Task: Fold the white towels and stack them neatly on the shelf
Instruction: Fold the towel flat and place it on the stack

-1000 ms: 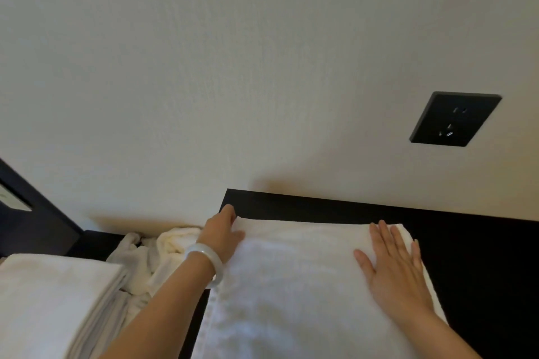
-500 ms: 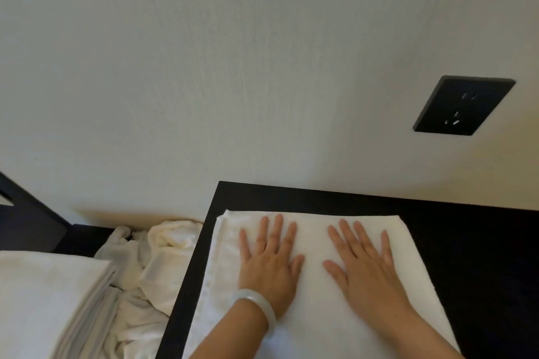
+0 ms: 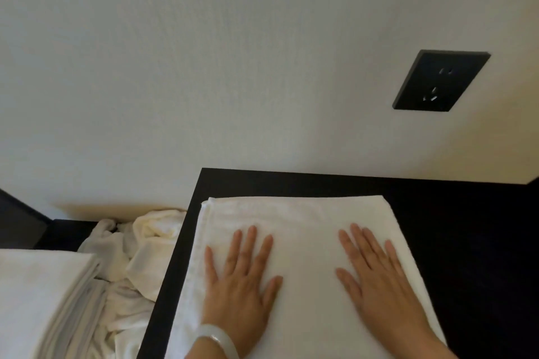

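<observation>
One folded white terry towel (image 3: 303, 218) is lying flat on the black flat surface (image 3: 466, 227) near the wall. Two hands are pressing on it, palms down and apart: the left hand (image 3: 239, 285), wearing one pale translucent bangle (image 3: 217, 339), and the right hand (image 3: 379, 285), both with fingers straight and spread, gripping nothing. To the left, one stack of folded white towels (image 3: 38, 294) is sitting beside one crumpled heap of white cloth (image 3: 137, 256). One black square wall socket (image 3: 440, 80) is showing above.
</observation>
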Demonstrator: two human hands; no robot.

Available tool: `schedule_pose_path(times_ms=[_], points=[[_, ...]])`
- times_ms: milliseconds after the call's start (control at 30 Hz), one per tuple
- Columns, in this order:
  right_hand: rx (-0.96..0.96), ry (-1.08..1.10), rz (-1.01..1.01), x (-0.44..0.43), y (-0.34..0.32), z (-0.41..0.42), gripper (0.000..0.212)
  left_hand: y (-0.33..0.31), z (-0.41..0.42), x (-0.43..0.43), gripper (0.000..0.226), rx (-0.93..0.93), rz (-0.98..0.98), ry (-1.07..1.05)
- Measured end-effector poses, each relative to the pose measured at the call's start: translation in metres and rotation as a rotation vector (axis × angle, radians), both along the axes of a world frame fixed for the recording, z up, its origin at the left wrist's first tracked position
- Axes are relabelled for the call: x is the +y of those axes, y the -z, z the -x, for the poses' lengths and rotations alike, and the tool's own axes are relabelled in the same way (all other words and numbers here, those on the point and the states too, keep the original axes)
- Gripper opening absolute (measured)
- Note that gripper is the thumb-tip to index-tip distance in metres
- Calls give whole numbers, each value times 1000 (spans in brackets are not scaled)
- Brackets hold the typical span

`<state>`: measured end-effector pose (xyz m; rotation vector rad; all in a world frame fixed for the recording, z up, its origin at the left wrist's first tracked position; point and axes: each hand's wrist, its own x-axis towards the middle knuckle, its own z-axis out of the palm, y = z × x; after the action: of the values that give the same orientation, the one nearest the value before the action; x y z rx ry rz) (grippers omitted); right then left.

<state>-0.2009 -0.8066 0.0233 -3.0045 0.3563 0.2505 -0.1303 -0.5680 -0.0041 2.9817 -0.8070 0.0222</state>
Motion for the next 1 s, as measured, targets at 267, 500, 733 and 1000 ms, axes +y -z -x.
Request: schedule_pose_path(times_ms=[267,500,733,1000], points=[[-67,156,-28,24,-13,10,90,-3,4,5,64,-55,36,-125],[-58,201,14,18,4,77,78,4,49,34,67,39,18,-103],[-105,224,16,47,-5,108,72,-12,95,41,66,-5,88,-70],[-78,-115,-61,44,6,159,65,-4,131,69,60,61,16,240]])
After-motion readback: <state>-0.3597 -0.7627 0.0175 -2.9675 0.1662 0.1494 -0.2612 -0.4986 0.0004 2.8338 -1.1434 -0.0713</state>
